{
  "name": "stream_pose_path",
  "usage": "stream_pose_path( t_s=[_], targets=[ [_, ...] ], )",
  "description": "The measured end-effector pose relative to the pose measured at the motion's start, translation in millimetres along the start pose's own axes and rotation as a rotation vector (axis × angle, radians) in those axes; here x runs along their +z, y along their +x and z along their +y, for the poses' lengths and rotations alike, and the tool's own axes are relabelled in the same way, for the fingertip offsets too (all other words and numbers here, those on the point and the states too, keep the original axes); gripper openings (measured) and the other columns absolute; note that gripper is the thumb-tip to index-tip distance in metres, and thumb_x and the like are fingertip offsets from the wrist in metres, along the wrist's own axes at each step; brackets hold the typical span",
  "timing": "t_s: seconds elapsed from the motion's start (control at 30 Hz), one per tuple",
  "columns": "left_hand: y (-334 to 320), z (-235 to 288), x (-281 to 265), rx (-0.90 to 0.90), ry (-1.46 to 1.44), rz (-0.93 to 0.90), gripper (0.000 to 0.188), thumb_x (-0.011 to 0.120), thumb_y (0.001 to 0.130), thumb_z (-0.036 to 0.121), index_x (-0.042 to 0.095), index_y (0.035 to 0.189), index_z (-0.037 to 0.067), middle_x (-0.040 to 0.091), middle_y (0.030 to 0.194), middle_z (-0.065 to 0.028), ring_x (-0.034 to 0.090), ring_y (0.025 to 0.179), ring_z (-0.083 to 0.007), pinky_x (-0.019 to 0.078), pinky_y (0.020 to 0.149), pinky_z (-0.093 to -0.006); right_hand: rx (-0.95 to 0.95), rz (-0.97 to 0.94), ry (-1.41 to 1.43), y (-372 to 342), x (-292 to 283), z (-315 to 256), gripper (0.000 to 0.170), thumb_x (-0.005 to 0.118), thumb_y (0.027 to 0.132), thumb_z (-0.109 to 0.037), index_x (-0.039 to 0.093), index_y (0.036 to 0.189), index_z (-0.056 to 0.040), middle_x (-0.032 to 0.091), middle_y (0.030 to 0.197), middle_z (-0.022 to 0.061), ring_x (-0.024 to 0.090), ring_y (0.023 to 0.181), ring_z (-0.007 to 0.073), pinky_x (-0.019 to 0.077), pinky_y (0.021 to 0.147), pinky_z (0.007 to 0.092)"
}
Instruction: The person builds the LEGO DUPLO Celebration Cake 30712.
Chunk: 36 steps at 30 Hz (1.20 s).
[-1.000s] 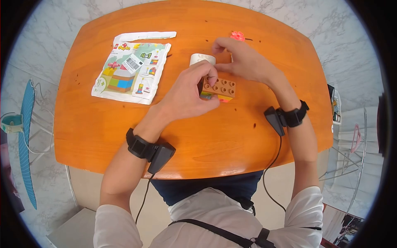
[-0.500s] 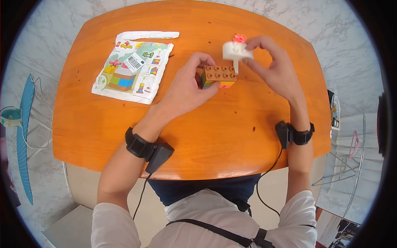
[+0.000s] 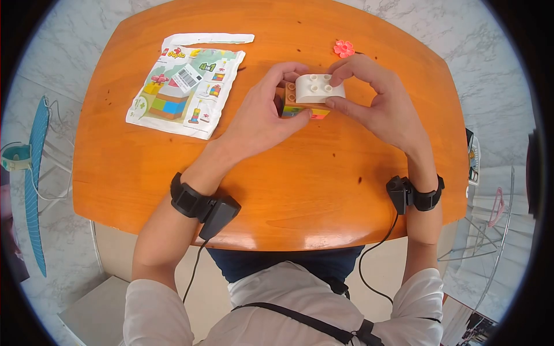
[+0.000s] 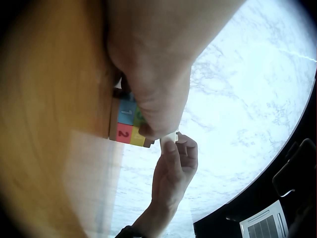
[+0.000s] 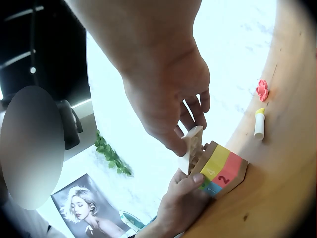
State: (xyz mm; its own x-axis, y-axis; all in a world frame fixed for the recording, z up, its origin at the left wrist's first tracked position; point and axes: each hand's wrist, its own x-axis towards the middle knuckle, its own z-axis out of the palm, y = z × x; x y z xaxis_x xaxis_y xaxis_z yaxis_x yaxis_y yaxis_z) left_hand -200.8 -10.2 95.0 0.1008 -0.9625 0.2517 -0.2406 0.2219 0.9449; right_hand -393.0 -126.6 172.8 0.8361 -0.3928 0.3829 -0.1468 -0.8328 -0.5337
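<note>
My left hand (image 3: pixel 262 112) grips a stack of toy building bricks (image 3: pixel 291 97) by its left end, fingers behind and thumb in front. The stack has a brown studded top and blue, green, red and yellow blocks with numbers, seen in the right wrist view as a numbered side (image 5: pixel 221 167). Between thumb and fingertips my right hand (image 3: pixel 384 104) pinches a white rounded brick (image 3: pixel 319 91), held over the right part of the brown top. In the right wrist view this white brick (image 5: pixel 194 141) is tilted, close against the brown studs.
A pink flower piece (image 3: pixel 344 48) lies beyond the right hand. Near it, in the right wrist view, stands a white candle-shaped piece (image 5: pixel 259 125) with a yellow tip. An opened printed bag (image 3: pixel 179 92) lies at the left of the table, a torn strip (image 3: pixel 210 38) above it.
The right hand took up the white brick from behind the stack, carried it right, then brought it back over the brown top. The left hand keeps hold of the stack.
</note>
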Motion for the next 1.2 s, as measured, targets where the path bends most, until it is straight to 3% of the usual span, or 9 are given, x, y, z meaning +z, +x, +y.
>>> stream_pose_path(
  t_s=[0.23,0.33,0.4,0.63,1.03,1.2],
  targets=[
    [-0.4,3.6,-1.2,-0.072,-0.061,-0.040,0.063,0.071,0.089,0.000,0.043,0.144,0.009,0.056,0.127,-0.0063,0.061,0.099,-0.0114,0.0519,0.073,-0.0217,-0.037,0.046,0.080,-1.0,4.3,-3.9,0.026,0.081,0.082,-0.008,0.069,0.105,-0.0059,0.069,0.099,0.0070,0.066,0.093,0.0256,0.0523,0.086,0.0348],
    [-0.8,3.6,-1.9,-0.050,-0.059,-0.040,0.063,0.071,0.089,0.000,0.043,0.145,0.009,0.056,0.127,-0.0064,0.061,0.103,-0.0125,0.0525,0.075,-0.0225,-0.052,-0.041,-0.011,-3.1,5.1,-2.8,0.028,0.080,0.083,-0.007,0.070,0.108,-0.0066,0.068,0.106,0.0087,0.066,0.096,0.0275,0.0536,0.086,0.0358],
    [-1.1,3.2,-2.7,-0.057,-0.084,-0.042,0.061,0.070,0.089,0.000,0.044,0.144,0.009,0.055,0.128,-0.0063,0.060,0.104,-0.0132,0.0525,0.079,-0.0243,-0.043,-0.116,-0.041,-3.6,-0.2,-5.8,0.031,0.080,0.083,-0.007,0.070,0.112,-0.0077,0.065,0.114,0.0109,0.065,0.100,0.0298,0.0548,0.087,0.0376],
    [-2.1,4.3,-7.2,0.020,-0.005,-0.036,0.051,0.068,0.090,0.000,0.050,0.138,0.004,0.059,0.131,-0.0076,0.058,0.113,-0.0149,0.0469,0.095,-0.0317,-0.039,-0.169,-0.099,-10.4,-9.0,-6.5,0.033,0.075,0.086,-0.005,0.069,0.119,-0.0084,0.062,0.117,0.0119,0.063,0.106,0.0324,0.0538,0.091,0.0399],
    [-0.6,1.4,-3.2,0.081,-0.010,0.024,0.049,0.072,0.088,0.000,0.053,0.134,0.004,0.061,0.130,-0.0068,0.058,0.114,-0.0140,0.0466,0.093,-0.0307,-0.009,-0.157,-0.107,-8.4,-5.6,-4.7,0.025,0.070,0.090,-0.007,0.069,0.115,-0.0066,0.065,0.115,0.0116,0.064,0.104,0.0323,0.0539,0.088,0.0407],
    [-0.4,4.3,-3.8,0.046,-0.003,0.016,0.050,0.073,0.088,0.001,0.052,0.134,0.004,0.062,0.129,-0.0065,0.058,0.114,-0.0140,0.0462,0.092,-0.0308,-0.096,-0.131,-0.185,-6.1,-3.5,-6.1,0.025,0.070,0.089,-0.006,0.069,0.113,-0.0058,0.067,0.110,0.0125,0.064,0.102,0.0337,0.0540,0.087,0.0412]
  ],
)
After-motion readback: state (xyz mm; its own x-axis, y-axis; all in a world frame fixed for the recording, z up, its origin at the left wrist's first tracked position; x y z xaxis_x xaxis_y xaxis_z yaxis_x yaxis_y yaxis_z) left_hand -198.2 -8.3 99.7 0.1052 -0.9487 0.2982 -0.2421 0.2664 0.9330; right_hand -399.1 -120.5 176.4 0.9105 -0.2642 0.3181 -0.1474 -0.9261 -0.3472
